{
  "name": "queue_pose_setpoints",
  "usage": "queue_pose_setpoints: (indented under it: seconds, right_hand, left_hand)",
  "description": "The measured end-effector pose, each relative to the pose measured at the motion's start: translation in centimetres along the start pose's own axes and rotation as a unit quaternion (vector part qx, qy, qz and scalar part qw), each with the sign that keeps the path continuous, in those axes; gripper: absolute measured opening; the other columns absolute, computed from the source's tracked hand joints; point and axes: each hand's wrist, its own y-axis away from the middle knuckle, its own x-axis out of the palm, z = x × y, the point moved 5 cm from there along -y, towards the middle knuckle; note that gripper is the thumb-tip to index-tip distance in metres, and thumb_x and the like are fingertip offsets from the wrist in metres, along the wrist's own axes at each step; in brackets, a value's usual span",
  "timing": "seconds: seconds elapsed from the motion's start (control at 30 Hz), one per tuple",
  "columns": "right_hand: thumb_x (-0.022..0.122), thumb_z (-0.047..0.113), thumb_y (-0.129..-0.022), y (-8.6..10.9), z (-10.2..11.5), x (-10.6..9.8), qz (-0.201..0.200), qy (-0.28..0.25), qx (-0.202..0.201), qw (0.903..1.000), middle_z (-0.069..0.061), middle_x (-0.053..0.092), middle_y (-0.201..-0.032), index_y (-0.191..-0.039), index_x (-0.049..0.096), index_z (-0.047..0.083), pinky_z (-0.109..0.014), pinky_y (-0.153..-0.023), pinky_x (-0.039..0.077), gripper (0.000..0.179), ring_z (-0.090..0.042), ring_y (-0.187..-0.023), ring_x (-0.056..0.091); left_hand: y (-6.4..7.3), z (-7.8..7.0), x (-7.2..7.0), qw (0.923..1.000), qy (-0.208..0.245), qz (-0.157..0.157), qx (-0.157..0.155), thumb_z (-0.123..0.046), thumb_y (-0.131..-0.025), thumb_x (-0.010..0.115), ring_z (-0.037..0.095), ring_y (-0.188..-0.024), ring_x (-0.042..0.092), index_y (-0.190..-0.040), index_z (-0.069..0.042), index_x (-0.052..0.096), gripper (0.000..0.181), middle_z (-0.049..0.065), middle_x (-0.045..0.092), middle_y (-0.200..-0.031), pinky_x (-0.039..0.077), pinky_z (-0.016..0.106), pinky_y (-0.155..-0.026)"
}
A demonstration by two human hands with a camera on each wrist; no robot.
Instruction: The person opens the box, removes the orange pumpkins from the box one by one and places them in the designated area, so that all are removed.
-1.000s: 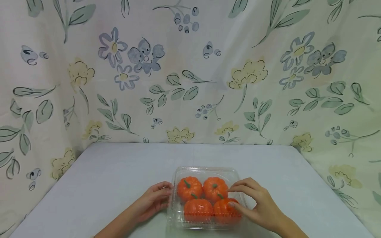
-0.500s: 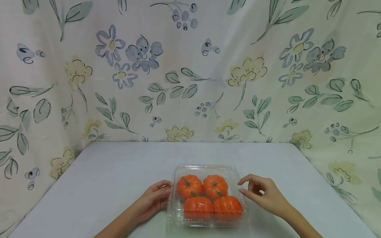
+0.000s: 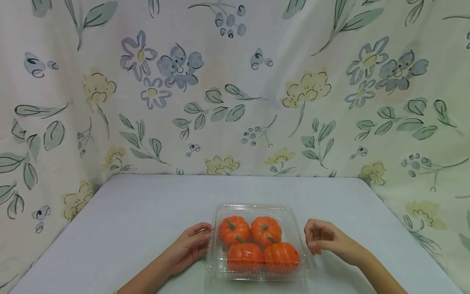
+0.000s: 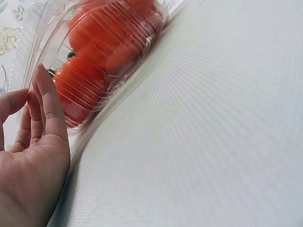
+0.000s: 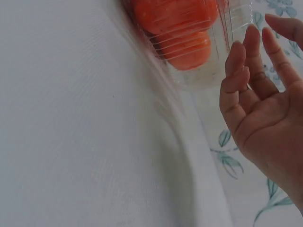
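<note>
Item 1, far left: your left hand (image 3: 189, 248), thumb and fingers apart, lightly bent, clamped on nothing. The fingertips sit at the box's left wall and appear to touch it.

Item 2, centre: one clear plastic box (image 3: 253, 208), flat on the near part of the tabletop, between your hands. Clear plastic covers the contents; you cannot tell from here whether any catch is fastened. Judged by its look: thin, light, springy-walled, slick to bare fingers, apt to dent or crack if squeezed. Best hold: both side walls low down, near the base, with even, gentle pressure.

Item 3, inside the box: four orange pumpkins with green stems, in two rows. Left to right at the back: back left pumpkin (image 3: 233, 232), back right pumpkin (image 3: 266, 234). At the front: front left pumpkin (image 3: 244, 257), front right pumpkin (image 3: 282, 257). Probably light, smooth and fairly firm; take each round its ribbed sides, since the stem looks too slim to lift by.

Item 4, right: your right hand (image 3: 332, 239), fingers loosely curled, holding nothing, just beside the box and apart from its right wall.

Item 5, full width: white tabletop (image 3: 147, 204); behind it, a cloth (image 3: 271, 110) printed with flowers and leaves.
</note>
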Motion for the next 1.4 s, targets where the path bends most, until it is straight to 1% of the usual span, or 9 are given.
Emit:
queue_pose_setpoints:
  seconds: [0.17, 0.37, 0.6, 0.73, 0.83, 0.9, 1.0, 1.1, 1.4]
  right_hand:
    - [0.049, -0.011, -0.097, 0.3, -0.4, 0.0, 0.06, -0.054, 0.016, 0.9966, -0.016, 0.058, -0.086, -0.106, 0.053, -0.008, -0.032, -0.068, 0.056, 0.011, -0.025, -0.074, 0.056]
    - [0.055, -0.009, -0.095, 0.5, -1.3, 0.5, 0.112, -0.12, 0.052, 0.9851, 0.003, 0.068, -0.1, -0.109, 0.049, -0.014, -0.024, -0.08, 0.057, 0.016, -0.008, -0.086, 0.063]
    - [0.062, -0.003, -0.095, 0.7, -1.7, 1.1, 0.152, -0.151, 0.07, 0.9743, 0.007, 0.066, -0.109, -0.113, 0.045, -0.015, -0.018, -0.082, 0.054, 0.027, -0.006, -0.09, 0.062]
    - [0.062, -0.005, -0.095, 0.8, -2.1, 1.5, 0.186, -0.163, 0.055, 0.9674, -0.016, 0.057, -0.087, -0.109, 0.043, -0.015, -0.018, -0.08, 0.052, 0.026, -0.005, -0.089, 0.06]
    - [0.061, -0.007, -0.096, 0.7, -2.5, 1.8, 0.209, -0.176, 0.035, 0.9613, -0.035, 0.041, -0.086, -0.106, 0.04, -0.017, -0.018, -0.079, 0.051, 0.025, -0.006, -0.089, 0.06]
    - [0.061, -0.007, -0.097, 0.8, -2.7, 1.9, 0.214, -0.185, 0.032, 0.9587, -0.036, 0.042, -0.086, -0.105, 0.039, -0.017, -0.018, -0.08, 0.052, 0.025, -0.006, -0.091, 0.062]
    - [0.06, -0.006, -0.097, 0.7, -2.9, 2.2, 0.216, -0.198, 0.042, 0.9552, -0.015, 0.061, -0.087, -0.105, 0.037, -0.016, -0.018, -0.083, 0.053, 0.026, -0.005, -0.094, 0.065]
    - [0.06, -0.008, -0.096, 0.6, -2.9, 2.5, 0.21, -0.221, 0.053, 0.9509, 0.003, 0.071, -0.101, -0.102, 0.035, -0.016, -0.02, -0.086, 0.056, 0.027, -0.004, -0.096, 0.068]
    - [0.065, -0.013, -0.093, 0.3, -2.4, 3.1, 0.178, -0.241, 0.076, 0.9512, 0.006, 0.075, -0.103, -0.096, 0.031, -0.017, -0.02, -0.081, 0.059, 0.034, -0.004, -0.093, 0.071]
  left_hand:
    - [0.0, 0.0, 0.0, 1.0, 0.001, -0.001, -0.001, -0.008, -0.11, 0.05, 0.005, -0.097, 0.065, -0.118, -0.017, 0.061, 0.016, -0.005, 0.064, -0.112, 0.059, 0.023, -0.086]
    - [0.0, 0.0, 0.0, 1.0, -0.001, -0.001, -0.003, -0.008, -0.11, 0.05, 0.005, -0.097, 0.065, -0.118, -0.017, 0.061, 0.016, -0.005, 0.064, -0.112, 0.059, 0.023, -0.086]
    - [0.0, -0.1, 0.0, 1.0, 0.002, -0.001, -0.003, -0.008, -0.11, 0.05, 0.005, -0.097, 0.065, -0.118, -0.017, 0.062, 0.016, -0.005, 0.065, -0.112, 0.059, 0.023, -0.085]
    - [0.0, 0.0, 0.1, 1.0, -0.001, 0.006, 0.001, -0.009, -0.111, 0.049, 0.005, -0.098, 0.066, -0.119, -0.017, 0.062, 0.017, -0.005, 0.065, -0.113, 0.059, 0.023, -0.086]
    - [0.1, 0.0, 0.1, 1.0, -0.003, 0.007, 0.004, -0.009, -0.111, 0.049, 0.006, -0.1, 0.066, -0.119, -0.017, 0.061, 0.017, -0.005, 0.065, -0.114, 0.059, 0.024, -0.087]
    - [0.1, 0.0, 0.1, 1.0, -0.002, 0.006, 0.004, -0.009, -0.111, 0.049, 0.006, -0.101, 0.066, -0.119, -0.017, 0.062, 0.017, -0.005, 0.065, -0.114, 0.059, 0.024, -0.087]
    - [0.1, 0.0, 0.0, 1.0, 0.0, 0.007, 0.006, -0.009, -0.111, 0.049, 0.006, -0.101, 0.066, -0.119, -0.018, 0.062, 0.018, -0.005, 0.066, -0.114, 0.059, 0.024, -0.087]
    - [0.1, 0.0, 0.1, 0.9999, 0.001, 0.01, 0.008, -0.009, -0.11, 0.049, 0.006, -0.099, 0.066, -0.118, -0.018, 0.062, 0.018, -0.005, 0.066, -0.112, 0.059, 0.023, -0.086]
    - [0.0, 0.0, 0.0, 0.9999, 0.0, -0.001, 0.011, -0.008, -0.11, 0.05, 0.004, -0.095, 0.064, -0.117, -0.018, 0.062, 0.017, -0.006, 0.064, -0.109, 0.058, 0.022, -0.084]
